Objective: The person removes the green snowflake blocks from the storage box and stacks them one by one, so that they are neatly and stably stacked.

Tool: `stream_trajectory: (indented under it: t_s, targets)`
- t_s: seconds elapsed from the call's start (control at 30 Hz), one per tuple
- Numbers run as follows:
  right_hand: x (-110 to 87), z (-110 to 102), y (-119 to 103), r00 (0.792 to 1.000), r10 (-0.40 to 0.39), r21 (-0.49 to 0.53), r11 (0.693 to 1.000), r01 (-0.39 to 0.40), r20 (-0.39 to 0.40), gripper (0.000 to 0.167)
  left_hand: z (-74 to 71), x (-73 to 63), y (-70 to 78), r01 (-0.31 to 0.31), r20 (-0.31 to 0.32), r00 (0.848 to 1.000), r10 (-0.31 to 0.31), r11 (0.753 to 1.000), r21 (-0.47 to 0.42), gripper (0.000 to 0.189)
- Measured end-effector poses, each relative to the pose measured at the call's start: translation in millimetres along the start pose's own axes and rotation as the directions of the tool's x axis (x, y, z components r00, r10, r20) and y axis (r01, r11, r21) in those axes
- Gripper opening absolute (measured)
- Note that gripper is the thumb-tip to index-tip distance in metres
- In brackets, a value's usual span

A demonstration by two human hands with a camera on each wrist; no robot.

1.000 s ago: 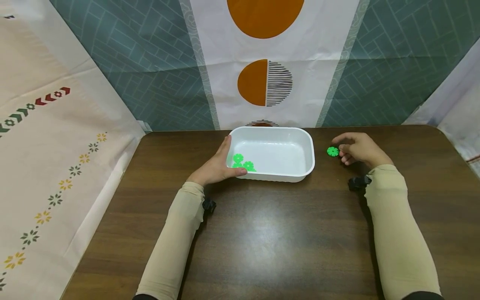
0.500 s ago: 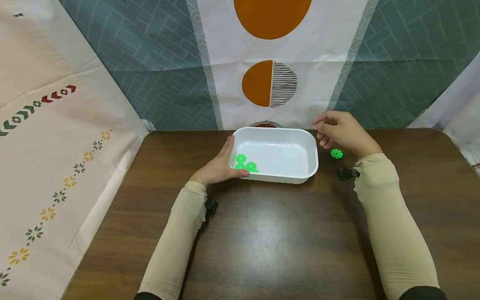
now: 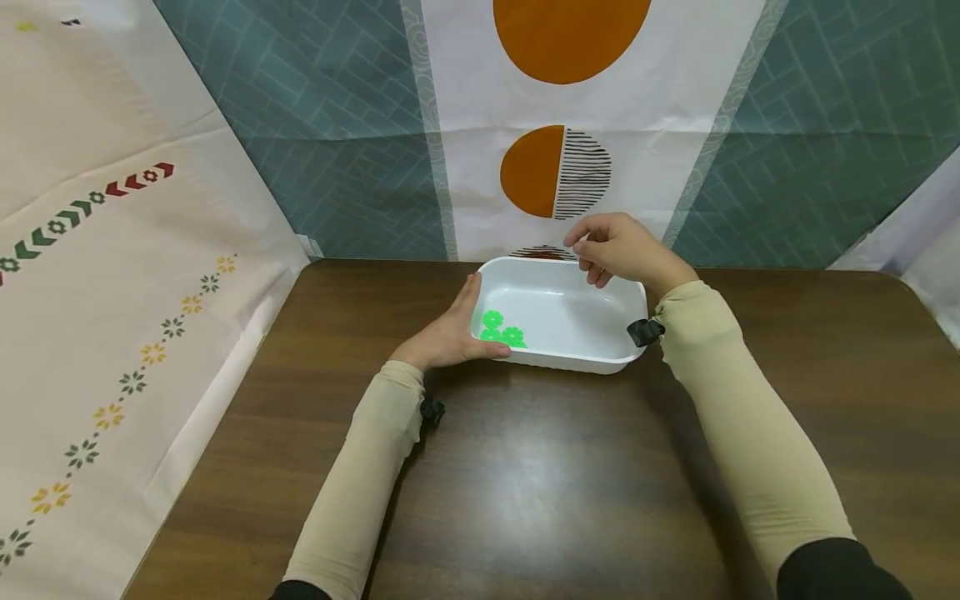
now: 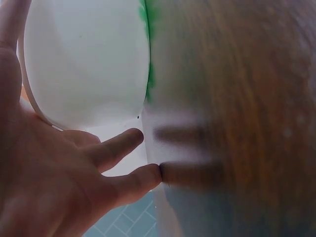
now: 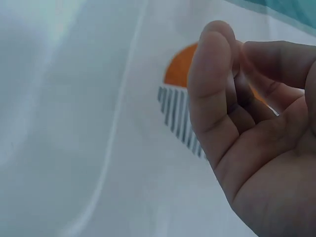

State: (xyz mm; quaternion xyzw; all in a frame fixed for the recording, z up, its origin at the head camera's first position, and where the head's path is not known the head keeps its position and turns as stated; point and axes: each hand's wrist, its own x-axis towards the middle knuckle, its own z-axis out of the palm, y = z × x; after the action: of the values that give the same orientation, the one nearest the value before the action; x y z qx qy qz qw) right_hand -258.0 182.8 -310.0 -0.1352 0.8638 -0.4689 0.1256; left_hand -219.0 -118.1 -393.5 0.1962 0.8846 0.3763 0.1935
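In the head view, at least 3 green flower-shaped discs [image 3: 492, 319] already lie in the near left corner of the white basin [image 3: 566, 329], so I judge the work to be partly done; what is left I cannot tell, because the right sleeve [image 3: 738, 387] covers some of the bench [image 3: 525, 483]. The left hand [image 3: 447, 336] steadies the basin's left end; the right hand [image 3: 622, 250] is above its far right part. In the left wrist view, the left fingers are spread, with 1 fingertip touching the bench. In the right wrist view, the thumb and index tips come together; whether they pinch anything, I cannot tell.
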Motion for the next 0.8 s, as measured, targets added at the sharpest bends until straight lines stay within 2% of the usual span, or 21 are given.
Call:
stream_trajectory:
  t_s: [0.43,0.63,0.8]
  targets:
    - [50.9,43,6,0.991,-0.001,-0.116,0.993,0.017,0.135,0.019,1.2,0.9,-2.0,0.016,-0.007,1.000,-0.016,1.000,0.007,0.134]
    - [67.3,66,6,0.973,0.032,-0.199,0.980,0.015,0.230,0.020,-0.5,0.4,-2.1,0.005,0.008,1.000,-0.005,1.000,-0.006,0.133]
    - [75.5,84,14,0.952,0.028,-0.233,0.971,0.046,0.305,0.019,-1.1,0.3,-3.1,0.000,0.011,1.000,0.000,1.000,0.000,0.133]
